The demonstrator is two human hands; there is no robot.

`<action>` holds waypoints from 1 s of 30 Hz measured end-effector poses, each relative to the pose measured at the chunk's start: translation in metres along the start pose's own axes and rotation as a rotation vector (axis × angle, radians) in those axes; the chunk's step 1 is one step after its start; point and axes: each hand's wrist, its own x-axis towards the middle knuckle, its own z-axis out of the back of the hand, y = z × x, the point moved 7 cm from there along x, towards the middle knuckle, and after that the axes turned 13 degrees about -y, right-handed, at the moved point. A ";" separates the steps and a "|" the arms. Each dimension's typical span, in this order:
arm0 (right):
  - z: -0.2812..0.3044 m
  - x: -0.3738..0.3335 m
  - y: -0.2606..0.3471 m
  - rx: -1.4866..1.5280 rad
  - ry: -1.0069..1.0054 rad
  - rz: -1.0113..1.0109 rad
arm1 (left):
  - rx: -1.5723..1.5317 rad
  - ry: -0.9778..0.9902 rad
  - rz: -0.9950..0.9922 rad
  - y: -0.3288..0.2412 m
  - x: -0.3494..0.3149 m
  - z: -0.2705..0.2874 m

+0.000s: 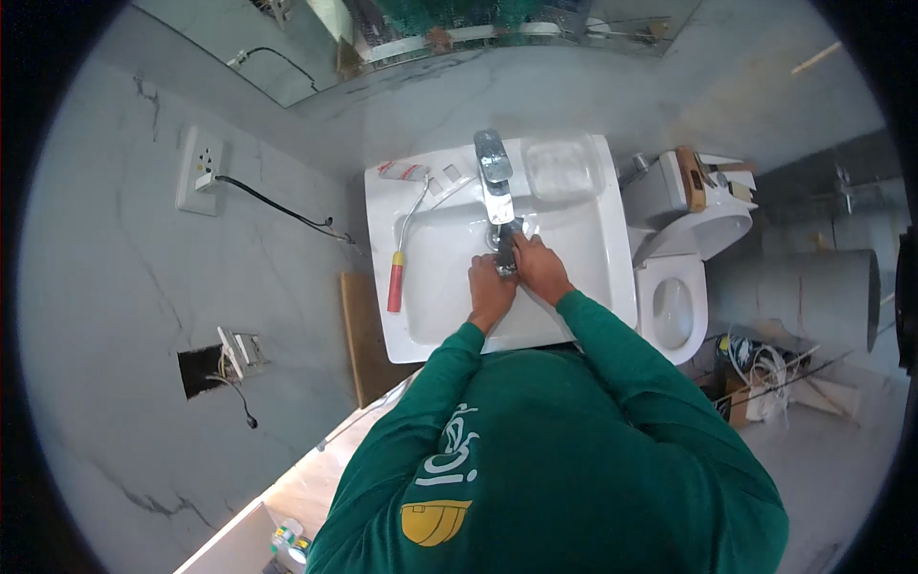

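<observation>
Inside the white washbasin (583,239), both hands are together below the chrome faucet (492,172). My left hand (491,289) and my right hand (542,269) are closed on a dark, narrow piece with a shiny end (506,256), whose kind I cannot make out. It sits over the drain area, partly covered by my fingers. Along the basin's left side rests a tool with a red and yellow handle (396,282) and a thin bent metal rod. Near the rod's top lie a crumpled red-and-white wrapper (404,170) and a flat pale piece with cut-outs (446,180).
A clear plastic tray (560,168) sits on the basin's back right corner. To the right stands a toilet (672,306) with its lid up and cardboard (690,179) on its tank. On the left wall, a black cable (273,203) is plugged into a socket (201,172); loose wires (232,368) hang lower.
</observation>
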 end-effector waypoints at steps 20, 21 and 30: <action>-0.005 0.012 0.008 -0.081 -0.049 -0.118 | -0.026 0.182 0.354 0.046 0.008 -0.024; -0.005 0.012 0.011 -0.072 -0.034 -0.096 | -0.014 0.153 0.348 0.050 0.012 -0.022; 0.000 0.029 0.010 -0.079 -0.035 -0.084 | -0.077 0.143 0.317 0.039 0.015 -0.022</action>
